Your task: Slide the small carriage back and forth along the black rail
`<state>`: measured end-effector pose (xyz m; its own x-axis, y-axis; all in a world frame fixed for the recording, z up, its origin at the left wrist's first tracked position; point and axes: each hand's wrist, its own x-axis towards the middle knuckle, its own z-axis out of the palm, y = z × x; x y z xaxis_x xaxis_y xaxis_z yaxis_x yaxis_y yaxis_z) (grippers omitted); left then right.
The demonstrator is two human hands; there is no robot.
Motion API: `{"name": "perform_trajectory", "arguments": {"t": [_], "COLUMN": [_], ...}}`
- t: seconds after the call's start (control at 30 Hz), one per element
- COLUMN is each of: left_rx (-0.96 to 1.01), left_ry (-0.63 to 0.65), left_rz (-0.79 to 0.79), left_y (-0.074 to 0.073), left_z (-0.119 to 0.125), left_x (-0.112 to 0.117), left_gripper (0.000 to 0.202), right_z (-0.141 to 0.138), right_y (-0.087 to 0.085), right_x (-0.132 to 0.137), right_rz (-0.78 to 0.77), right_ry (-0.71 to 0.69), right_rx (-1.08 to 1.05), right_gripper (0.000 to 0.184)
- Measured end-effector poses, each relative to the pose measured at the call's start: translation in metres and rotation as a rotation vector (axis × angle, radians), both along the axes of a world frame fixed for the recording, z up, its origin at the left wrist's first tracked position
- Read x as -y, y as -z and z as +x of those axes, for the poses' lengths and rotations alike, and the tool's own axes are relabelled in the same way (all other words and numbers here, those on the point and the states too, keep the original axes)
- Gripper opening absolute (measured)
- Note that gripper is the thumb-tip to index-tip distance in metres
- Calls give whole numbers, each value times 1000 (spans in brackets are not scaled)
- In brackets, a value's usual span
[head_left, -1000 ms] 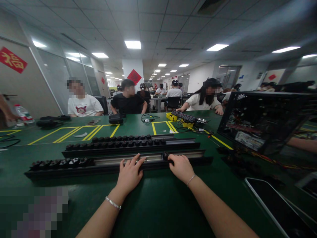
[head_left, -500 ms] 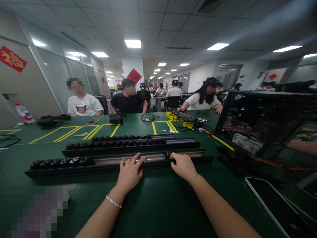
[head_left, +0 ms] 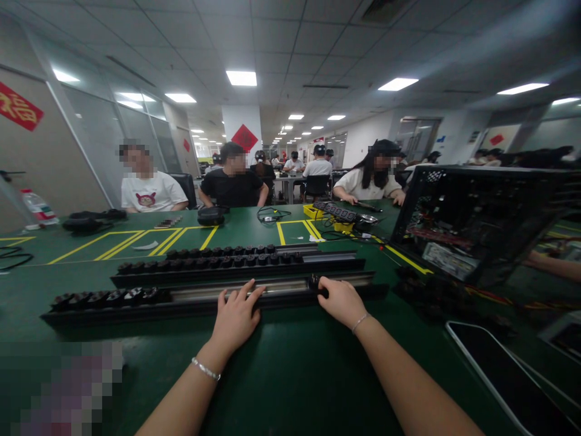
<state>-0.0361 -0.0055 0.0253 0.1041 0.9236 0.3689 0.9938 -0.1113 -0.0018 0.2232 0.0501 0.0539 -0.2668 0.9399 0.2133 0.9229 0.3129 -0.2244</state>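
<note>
A long black rail (head_left: 195, 301) with a silver channel lies across the green table (head_left: 290, 375) just in front of me. Several black knobs (head_left: 109, 297) sit in a row at its left end. My left hand (head_left: 236, 318) rests flat on the rail's middle with fingers spread. My right hand (head_left: 341, 301) is further right on the same rail, its fingers curled on a small black slider (head_left: 314, 282) in the channel. Two more black rails (head_left: 236, 265) with rows of knobs lie parallel behind it.
An open black computer case (head_left: 481, 221) stands at the right, with a dark tablet (head_left: 503, 375) nearer me. Yellow tape lines (head_left: 181, 237), cables, a black power strip (head_left: 338, 212) and a yellow box (head_left: 313, 212) lie further back. Several people sit across the table.
My right hand has slid the small black slider a little to the right along the rail. My left hand has stayed in place.
</note>
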Motion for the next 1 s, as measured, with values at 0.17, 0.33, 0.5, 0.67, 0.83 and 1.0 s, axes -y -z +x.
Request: {"name": "perform_trajectory", "arguments": {"t": [0.17, 0.33, 0.5, 0.67, 0.83, 1.0], "left_rx": [-2, 2, -1, -5, -2, 5], "left_ry": [7, 12, 16, 17, 21, 21], "left_rz": [10, 12, 18, 25, 24, 23], "left_y": [1, 2, 2, 2, 3, 4], "left_z": [-1, -2, -2, -3, -4, -3], "left_x": [0, -1, -1, -2, -3, -3], "left_gripper": [51, 51, 51, 51, 51, 51], "right_z": [1, 5, 11, 12, 16, 28], "right_y": [-2, -3, -5, -5, -5, -7], "right_x": [1, 0, -2, -3, -5, -8], "right_rz": [2, 3, -11, -15, -20, -57], "right_ry": [-2, 21, 35, 19, 35, 71], "right_rx": [4, 18, 37, 40, 29, 19], "right_gripper": [12, 10, 10, 10, 11, 12]}}
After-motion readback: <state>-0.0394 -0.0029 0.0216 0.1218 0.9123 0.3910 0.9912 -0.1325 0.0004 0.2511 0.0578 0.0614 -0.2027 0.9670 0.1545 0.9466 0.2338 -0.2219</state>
